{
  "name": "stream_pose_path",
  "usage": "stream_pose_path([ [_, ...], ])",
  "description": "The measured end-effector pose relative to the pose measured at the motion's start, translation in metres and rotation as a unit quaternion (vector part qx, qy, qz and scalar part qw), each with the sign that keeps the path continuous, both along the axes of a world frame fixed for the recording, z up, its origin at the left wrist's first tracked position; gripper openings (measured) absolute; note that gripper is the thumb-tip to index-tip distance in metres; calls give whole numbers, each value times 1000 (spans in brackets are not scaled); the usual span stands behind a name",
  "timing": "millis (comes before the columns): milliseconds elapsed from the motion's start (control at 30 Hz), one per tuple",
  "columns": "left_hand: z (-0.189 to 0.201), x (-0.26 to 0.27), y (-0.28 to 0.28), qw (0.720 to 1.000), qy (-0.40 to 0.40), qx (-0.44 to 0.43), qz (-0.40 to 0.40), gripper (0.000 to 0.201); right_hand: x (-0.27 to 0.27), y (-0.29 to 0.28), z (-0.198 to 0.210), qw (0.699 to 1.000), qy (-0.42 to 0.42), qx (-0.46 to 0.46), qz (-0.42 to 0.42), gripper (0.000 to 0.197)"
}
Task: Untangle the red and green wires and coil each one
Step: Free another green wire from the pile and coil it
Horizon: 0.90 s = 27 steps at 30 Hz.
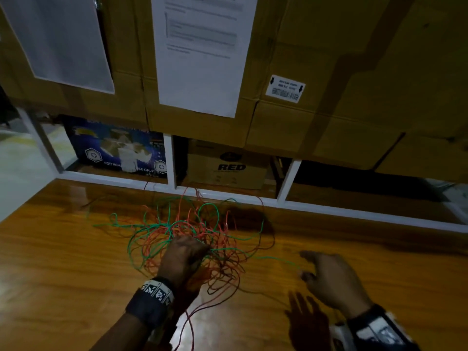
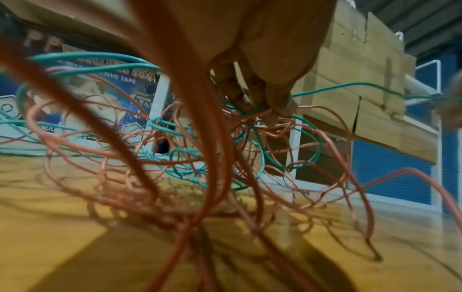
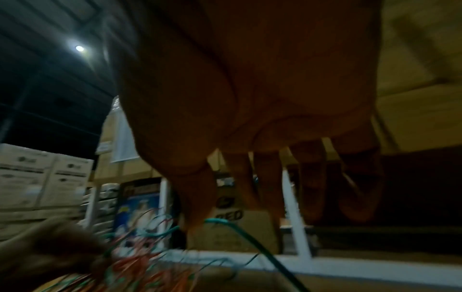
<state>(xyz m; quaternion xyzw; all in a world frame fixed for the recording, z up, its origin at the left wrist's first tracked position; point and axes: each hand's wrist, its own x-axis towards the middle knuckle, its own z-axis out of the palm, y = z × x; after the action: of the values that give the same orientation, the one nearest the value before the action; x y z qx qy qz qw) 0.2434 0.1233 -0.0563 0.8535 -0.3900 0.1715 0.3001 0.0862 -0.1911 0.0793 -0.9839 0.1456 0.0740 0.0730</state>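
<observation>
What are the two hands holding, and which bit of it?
The left hand grips the middle of the red and green wire tangle. The right hand seems to pinch a green strand leading out of it, though blur hides the grip.

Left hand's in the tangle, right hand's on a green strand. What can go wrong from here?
1. The left hand grips a bunch of red wire and green wire together; pulling the green strand sideways may tighten the knot.
2. The right hand seems to hold the strand only at the thumb tip, so it may slip.
3. Red loops trail over the near table edge and may snag.
</observation>
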Motion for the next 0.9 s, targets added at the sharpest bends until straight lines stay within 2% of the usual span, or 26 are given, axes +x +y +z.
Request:
stream_pose_path([
  [33,-1,0,-1,1000,-10,4,-1,34,2,8,-11,1000,-9,7,17,57],
  [67,-3,1,-1,1000,-12,5,-2,34,8,25,-16,999,-33,30,30,67],
  [100,-4,3,-1,1000,-6,7,-6,32,15,45,-19,995,-64,59,51,69],
  [167,-8,5,-1,1000,6,11,-13,29,33,86,-27,987,-82,91,104,61],
  [233,-10,7,0,1000,20,12,-20,27,51,119,-39,986,-64,98,122,42],
  [300,-11,8,1,999,33,4,-27,28,65,139,-50,989,-53,99,97,25],
  [400,-12,8,1,999,32,-5,-24,29,73,149,-53,988,-40,137,59,18],
  [533,-13,13,9,998,56,-18,-16,22,65,128,-27,987,-69,137,40,19],
  [633,-15,22,16,997,76,-30,5,20,43,89,-2,988,-77,128,25,24],
  [800,-17,25,13,996,83,-26,12,32,1,5,13,987,-129,88,-47,29],
  [867,-12,20,6,998,63,-22,4,32,-10,-7,14,989,-110,70,-61,27],
  [900,-9,17,3,999,50,-22,-1,30,-13,-5,15,992,-89,60,-63,19],
])
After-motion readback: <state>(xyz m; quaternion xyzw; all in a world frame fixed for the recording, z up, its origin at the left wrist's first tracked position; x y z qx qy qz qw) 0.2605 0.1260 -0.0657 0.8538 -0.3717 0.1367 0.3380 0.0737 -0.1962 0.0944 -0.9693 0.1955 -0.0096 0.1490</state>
